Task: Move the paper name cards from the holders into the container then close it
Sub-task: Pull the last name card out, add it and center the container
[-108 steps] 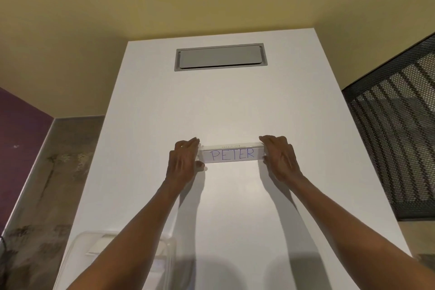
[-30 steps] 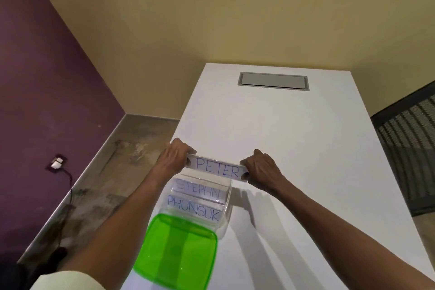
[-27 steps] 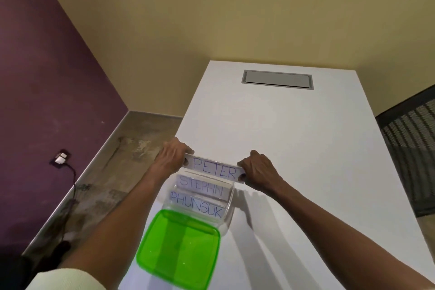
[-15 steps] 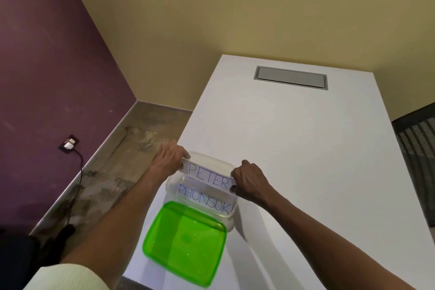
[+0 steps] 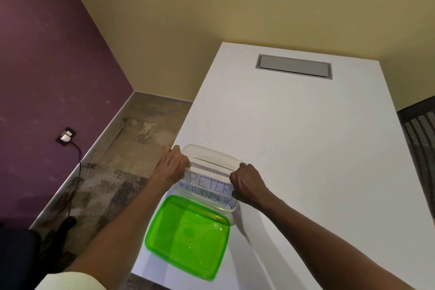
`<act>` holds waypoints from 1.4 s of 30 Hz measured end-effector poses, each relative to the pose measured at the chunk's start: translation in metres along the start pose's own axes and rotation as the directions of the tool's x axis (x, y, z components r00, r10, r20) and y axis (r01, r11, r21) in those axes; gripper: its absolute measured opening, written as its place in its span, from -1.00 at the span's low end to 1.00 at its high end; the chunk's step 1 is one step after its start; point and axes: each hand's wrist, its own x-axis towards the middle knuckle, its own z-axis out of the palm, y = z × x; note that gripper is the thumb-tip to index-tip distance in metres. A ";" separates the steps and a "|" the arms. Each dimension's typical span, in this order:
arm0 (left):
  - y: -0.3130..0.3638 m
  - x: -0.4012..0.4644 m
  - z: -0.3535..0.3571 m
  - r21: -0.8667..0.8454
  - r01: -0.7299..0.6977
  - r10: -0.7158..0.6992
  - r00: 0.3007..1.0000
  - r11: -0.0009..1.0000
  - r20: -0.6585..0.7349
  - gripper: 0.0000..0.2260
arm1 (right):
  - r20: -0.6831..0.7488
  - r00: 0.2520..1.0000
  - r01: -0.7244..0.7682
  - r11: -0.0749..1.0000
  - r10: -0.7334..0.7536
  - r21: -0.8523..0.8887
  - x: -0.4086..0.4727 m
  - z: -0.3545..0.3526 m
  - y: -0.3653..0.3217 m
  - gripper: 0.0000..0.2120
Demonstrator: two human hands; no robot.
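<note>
I hold the "PETER" name card [image 5: 208, 182], still in its clear holder, by both ends over the clear plastic container [image 5: 211, 155] at the table's left edge. My left hand [image 5: 173, 166] grips its left end and my right hand [image 5: 246, 183] grips its right end. The card sits tilted inside the container's mouth. Beneath it a "PHUNSUK" card [image 5: 211, 199] shows in the container, partly covered. The green translucent lid [image 5: 188, 235] lies flat on the table just in front of the container, its far edge touching it.
The white table [image 5: 306, 148] has a grey cable hatch [image 5: 294, 69] at its far end. A black mesh chair [image 5: 421, 129] stands at the right. The table's left edge drops to the floor, where a wall socket with a cable [image 5: 67, 136] sits.
Both hands carried the PETER card from the table's middle to the left and lowered it into the container, covering the STEPHN card and part of PHUNSUK.
</note>
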 end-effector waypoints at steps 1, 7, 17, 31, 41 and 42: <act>0.001 -0.002 0.002 0.001 -0.006 0.006 1.000 1.000 -0.022 -0.75 | 0.006 1.000 0.007 1.000 -0.007 -0.007 0.001 0.002 -0.001 -0.74; 0.005 -0.004 0.005 0.061 -0.032 0.033 0.999 0.998 -0.012 -0.74 | 0.069 0.996 0.052 0.998 -0.053 0.023 0.010 0.014 -0.008 -0.92; 0.007 -0.011 0.002 0.284 -0.285 0.320 0.944 0.915 -0.084 -0.69 | 0.135 0.990 0.047 0.999 -0.048 0.010 0.015 0.027 -0.019 -0.88; 0.013 -0.014 0.016 0.256 -0.351 0.394 0.908 0.901 -0.144 -0.78 | 0.145 0.989 -0.008 1.000 0.009 -0.005 0.019 0.043 -0.025 -0.83; 0.014 -0.004 0.021 0.281 -0.262 0.288 0.956 0.923 -0.052 -0.76 | 0.197 0.980 -0.053 0.997 0.041 0.056 0.023 0.036 -0.023 -0.84; 0.012 -0.004 0.019 0.288 -0.256 0.296 0.950 0.923 -0.103 -0.78 | 0.185 0.982 -0.057 0.996 0.042 0.075 0.024 0.034 -0.021 -0.79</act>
